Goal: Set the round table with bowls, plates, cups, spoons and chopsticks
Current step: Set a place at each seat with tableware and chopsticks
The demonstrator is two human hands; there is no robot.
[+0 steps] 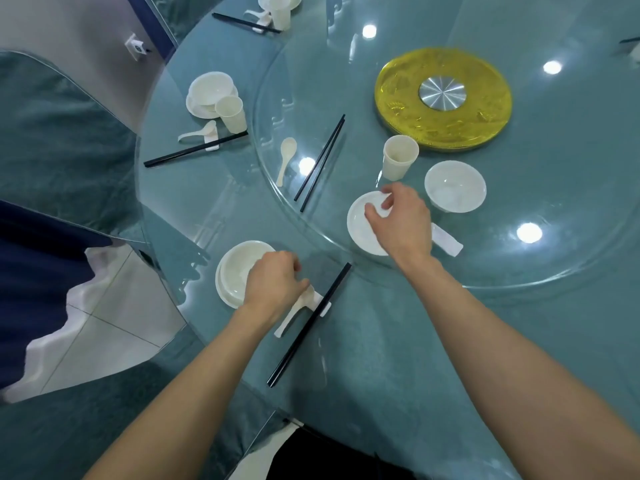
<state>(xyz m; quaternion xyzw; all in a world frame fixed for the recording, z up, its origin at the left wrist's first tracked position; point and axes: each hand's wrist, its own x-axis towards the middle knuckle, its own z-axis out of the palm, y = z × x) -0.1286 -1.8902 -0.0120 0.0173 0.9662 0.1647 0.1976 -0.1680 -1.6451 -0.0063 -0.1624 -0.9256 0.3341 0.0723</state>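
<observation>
My left hand (273,285) holds the bowl end of a white spoon (289,318) that lies on a white rest (323,306) beside black chopsticks (308,327). Left of it, a white bowl (239,268) sits on a plate. My right hand (398,220) reaches onto the glass turntable and curls its fingers over the far rim of a white plate (360,226). Behind that plate stand a paper cup (398,157) and a white bowl (455,187). A loose spoon (286,159) and a second pair of chopsticks (320,162) lie on the turntable at the left.
A set place with bowl, plate, cup (231,114), spoon and chopsticks (195,150) lies at the far left; another is at the top edge (277,8). A yellow disc (443,98) marks the turntable's middle. A white chopstick rest (448,240) lies beside my right wrist. Covered chairs (52,133) ring the table.
</observation>
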